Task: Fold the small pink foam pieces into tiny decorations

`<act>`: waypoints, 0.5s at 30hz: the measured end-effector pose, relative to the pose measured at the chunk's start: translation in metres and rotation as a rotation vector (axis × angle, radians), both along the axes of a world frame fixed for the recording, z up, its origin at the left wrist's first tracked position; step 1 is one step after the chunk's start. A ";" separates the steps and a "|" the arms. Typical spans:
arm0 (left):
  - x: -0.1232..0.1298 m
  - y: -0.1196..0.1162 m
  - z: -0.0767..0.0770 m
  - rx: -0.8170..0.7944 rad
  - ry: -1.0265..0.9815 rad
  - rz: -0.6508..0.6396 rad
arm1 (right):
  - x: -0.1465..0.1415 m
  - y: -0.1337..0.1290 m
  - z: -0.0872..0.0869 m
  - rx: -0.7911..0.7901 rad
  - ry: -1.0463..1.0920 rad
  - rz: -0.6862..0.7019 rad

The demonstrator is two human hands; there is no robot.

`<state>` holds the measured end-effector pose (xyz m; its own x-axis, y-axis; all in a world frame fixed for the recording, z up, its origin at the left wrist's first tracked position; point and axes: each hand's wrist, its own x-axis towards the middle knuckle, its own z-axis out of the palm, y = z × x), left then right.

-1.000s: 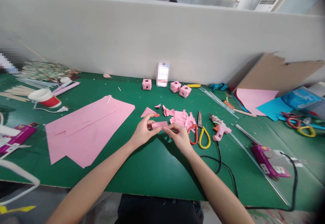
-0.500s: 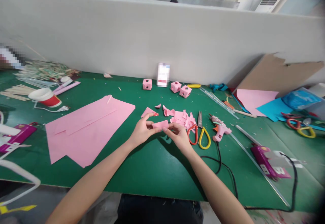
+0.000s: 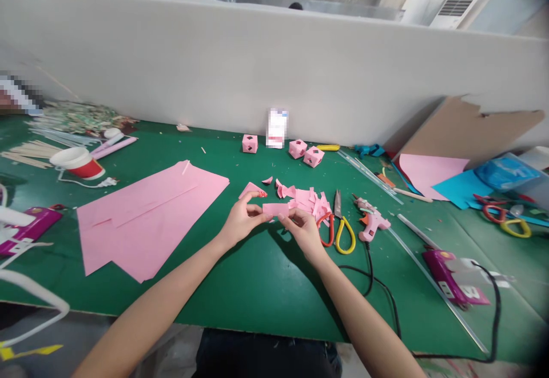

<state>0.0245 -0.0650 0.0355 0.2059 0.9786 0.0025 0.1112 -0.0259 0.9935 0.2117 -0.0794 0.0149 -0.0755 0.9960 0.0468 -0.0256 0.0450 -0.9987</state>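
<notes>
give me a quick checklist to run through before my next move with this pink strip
1. Strip held in both hands: ok, left hand and right hand both pinch it.
2. Scissors put down: ok, on the table just right of the right hand.
3. Glue gun clear of the paper scraps: ok, the scissors lie between.
4. Glue gun hot: cannot tell.
5. Area around the hands free of scraps: not ok, a pile lies just beyond the right hand.
</notes>
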 end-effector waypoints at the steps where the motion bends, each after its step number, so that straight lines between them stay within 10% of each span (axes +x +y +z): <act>1: 0.000 0.000 0.000 0.006 0.006 -0.005 | 0.000 0.000 0.000 -0.005 0.001 0.013; 15: 0.005 -0.003 0.001 0.053 0.057 0.009 | 0.002 -0.002 0.000 0.082 -0.168 -0.038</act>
